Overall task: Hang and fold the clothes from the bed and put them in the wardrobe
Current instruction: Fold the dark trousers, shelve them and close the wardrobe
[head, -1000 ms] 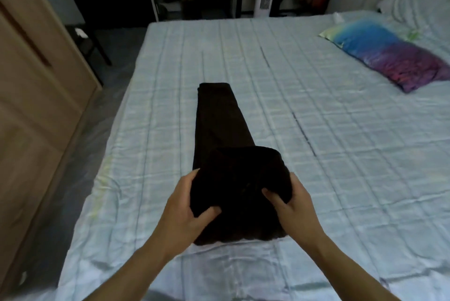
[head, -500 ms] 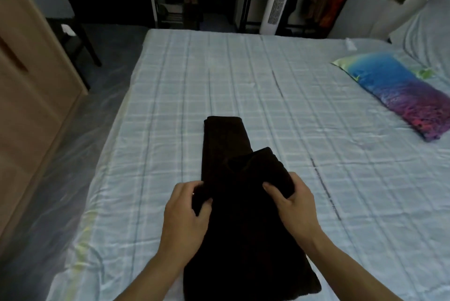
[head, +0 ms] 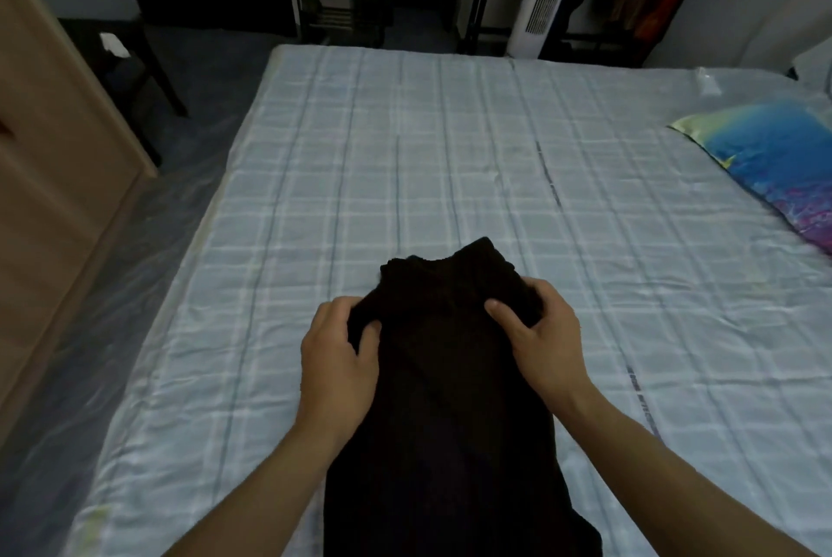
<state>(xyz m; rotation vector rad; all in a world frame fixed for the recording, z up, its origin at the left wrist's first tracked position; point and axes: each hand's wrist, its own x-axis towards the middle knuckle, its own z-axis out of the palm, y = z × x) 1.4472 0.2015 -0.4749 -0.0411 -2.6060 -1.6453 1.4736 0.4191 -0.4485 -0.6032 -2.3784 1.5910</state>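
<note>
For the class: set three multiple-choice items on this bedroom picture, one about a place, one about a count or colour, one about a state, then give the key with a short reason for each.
1. Where does the bright blue and purple pillow lie?
A. On the right side of the bed
B. On the floor
C. Under the dark cloth

2. How many hands hold the dark brown folded cloth garment?
A. None
B. One
C. Two

3. In what state is the garment?
A. On a hanger
B. Gripped at its upper end, with its top above the pale checked bed sheet
C. Spread flat, untouched

Key:
1 A: the pillow lies at the bed's right edge.
2 C: the left hand and the right hand each have a grip on it.
3 B: fingers curl round its top corners.
</note>
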